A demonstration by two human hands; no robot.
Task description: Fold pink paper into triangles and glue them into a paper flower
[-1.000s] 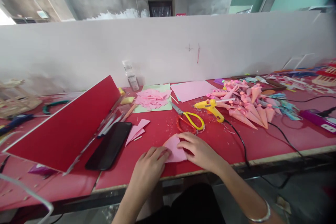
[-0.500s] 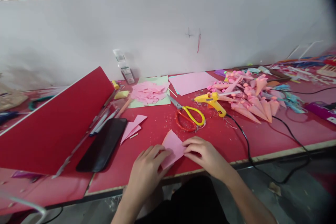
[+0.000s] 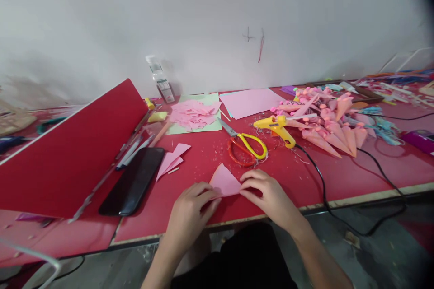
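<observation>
A small piece of pink paper point(image 3: 225, 181) lies at the table's front edge, its near side folded or rolled up. My left hand point(image 3: 194, 205) pinches its left corner between thumb and fingers. On the right corner, my right hand point(image 3: 260, 188) grips the paper with thumb and fingertips. Just beyond the paper rest scissors point(image 3: 244, 142) with one red and one yellow handle loop. Folded pink paper pieces point(image 3: 172, 160) lie to the left, near a black phone point(image 3: 134, 183).
A yellow glue gun point(image 3: 276, 128) with a black cord point(image 3: 320, 180) lies right of the scissors, against a heap of pink paper cones point(image 3: 334, 122). Pink scraps point(image 3: 195, 115) cover a green sheet. A red board point(image 3: 77, 153) leans at left; a clear bottle point(image 3: 162, 82) stands behind.
The paper's near part has been folded up, so a triangular shape now shows between my hands. Both hands stay at its corners. The view has tilted down slightly.
</observation>
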